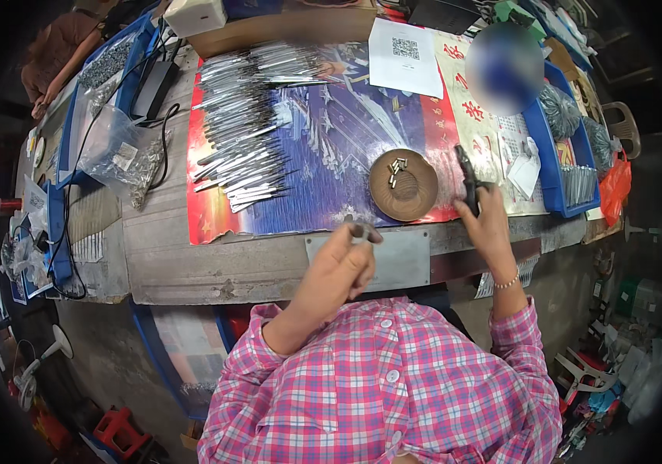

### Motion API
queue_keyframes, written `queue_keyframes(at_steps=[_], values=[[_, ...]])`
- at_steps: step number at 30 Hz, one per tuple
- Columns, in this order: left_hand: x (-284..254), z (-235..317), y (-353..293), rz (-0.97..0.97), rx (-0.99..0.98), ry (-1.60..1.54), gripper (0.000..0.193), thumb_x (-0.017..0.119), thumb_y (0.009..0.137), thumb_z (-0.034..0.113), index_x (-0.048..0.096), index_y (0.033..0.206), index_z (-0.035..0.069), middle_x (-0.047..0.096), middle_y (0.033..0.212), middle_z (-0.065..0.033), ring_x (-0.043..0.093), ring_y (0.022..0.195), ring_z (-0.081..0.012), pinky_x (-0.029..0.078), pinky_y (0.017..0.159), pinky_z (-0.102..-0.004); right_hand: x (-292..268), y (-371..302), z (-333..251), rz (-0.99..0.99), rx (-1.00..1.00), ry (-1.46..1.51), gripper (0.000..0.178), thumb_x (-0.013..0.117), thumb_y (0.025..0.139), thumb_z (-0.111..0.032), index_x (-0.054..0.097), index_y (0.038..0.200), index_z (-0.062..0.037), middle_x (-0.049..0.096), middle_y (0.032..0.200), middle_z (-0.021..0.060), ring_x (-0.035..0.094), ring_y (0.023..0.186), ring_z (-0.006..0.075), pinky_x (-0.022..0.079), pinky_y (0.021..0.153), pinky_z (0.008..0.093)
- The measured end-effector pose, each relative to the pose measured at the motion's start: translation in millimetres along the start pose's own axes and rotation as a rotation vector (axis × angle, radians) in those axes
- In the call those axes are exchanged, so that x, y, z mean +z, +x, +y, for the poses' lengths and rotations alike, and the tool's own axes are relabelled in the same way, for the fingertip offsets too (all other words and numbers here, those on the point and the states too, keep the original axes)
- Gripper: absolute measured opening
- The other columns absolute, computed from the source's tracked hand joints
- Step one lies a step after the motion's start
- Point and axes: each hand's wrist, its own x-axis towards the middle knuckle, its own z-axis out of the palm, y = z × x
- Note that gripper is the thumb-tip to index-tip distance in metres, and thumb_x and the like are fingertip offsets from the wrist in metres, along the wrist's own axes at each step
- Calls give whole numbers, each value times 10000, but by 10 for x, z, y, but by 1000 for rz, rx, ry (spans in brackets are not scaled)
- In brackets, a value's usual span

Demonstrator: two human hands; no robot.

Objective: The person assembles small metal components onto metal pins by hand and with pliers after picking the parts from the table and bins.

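My left hand [338,267] is closed in a pinch over the near edge of the bench. Between its thumb and forefinger sits a small greyish metal piece [363,231], too small and blurred to name. To the right, my right hand [490,226] has its thumb and fingers around the lower end of a slim black hand tool [467,174], whose kind I cannot make out. A round brown wooden bowl [381,203] stands between my hands and holds several small brass-coloured cylinders [397,167]. Rows of thin silvery metal rods [242,131] lie on the colourful poster [331,185], left of the bowl.
Blue bins [576,203] with bagged parts and rods stand at the right, beside a red plastic bag [615,192]. At the left are another blue bin [62,147], a clear bag of small parts [126,155] and black cables. Another person [58,58] sits at the far left.
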Motion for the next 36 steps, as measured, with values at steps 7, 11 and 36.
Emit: queue_keyframes(at_steps=[7, 11, 36], values=[[49, -43, -31, -160, -91, 46, 275, 364, 972, 252, 506, 962, 17, 541, 659, -61, 463, 482, -66, 342, 444, -178, 59, 171, 121, 227, -182, -355, 322, 627, 792, -226, 526, 987, 10, 523, 954, 168, 525, 854, 290, 424, 712, 379], [40, -122, -7, -255, -206, -144, 273, 363, 973, 245, 507, 969, 13, 560, 688, -51, 492, 482, -71, 391, 447, -176, -168, -68, -533, -304, -15, 861, 259, 601, 834, -137, 534, 1033, 14, 560, 911, 74, 545, 807, 140, 449, 690, 278], [23, -72, -85, -273, -246, 40, 296, 363, 971, 268, 516, 925, 18, 501, 596, -13, 439, 420, -43, 357, 417, -168, -59, -239, -902, -591, -77, 1394, 131, 508, 905, -110, 493, 914, 21, 567, 793, 80, 540, 653, 100, 457, 587, 225]])
